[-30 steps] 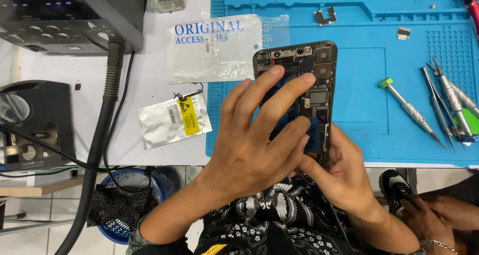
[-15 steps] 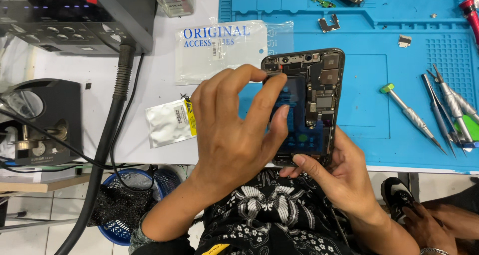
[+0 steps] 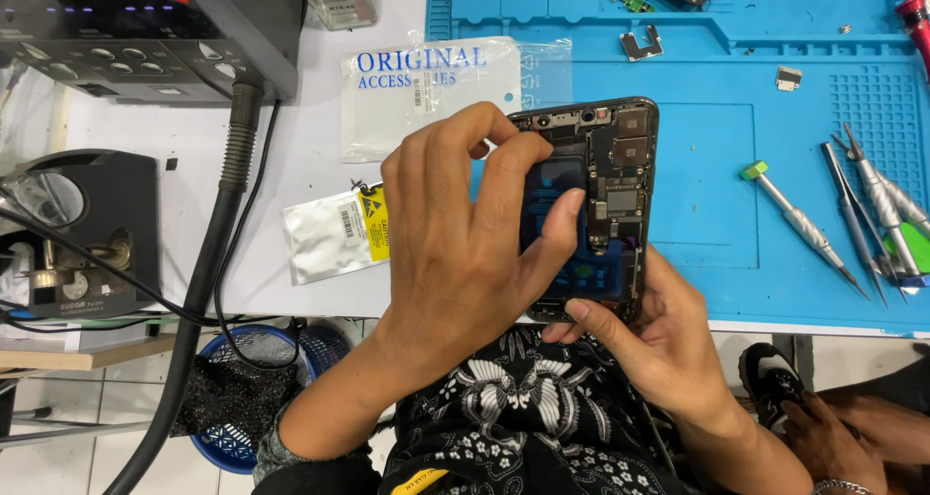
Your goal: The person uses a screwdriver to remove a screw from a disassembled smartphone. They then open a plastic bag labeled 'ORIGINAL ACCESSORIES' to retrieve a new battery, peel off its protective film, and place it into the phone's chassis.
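Note:
An opened black phone (image 3: 620, 175) with its battery and circuit board bare lies at the near edge of a blue work mat (image 3: 775, 214). My left hand (image 3: 465, 233) covers its left half, fingers curled over the top left corner and the thumb pressing on the dark battery. My right hand (image 3: 649, 330) holds the phone's lower right corner from below, thumb on the bottom edge.
Several screwdrivers and tweezers (image 3: 852, 224) lie on the mat at right, small metal parts (image 3: 639, 45) at the top. A clear accessory bag (image 3: 426, 88) and a silver foil pouch (image 3: 334, 233) lie on the white table. A rework station (image 3: 145, 30) and hose (image 3: 208, 262) stand at left.
My left hand's fingers have curled in from spread flat over the phone to gripping its top left corner. The phone has shifted slightly right.

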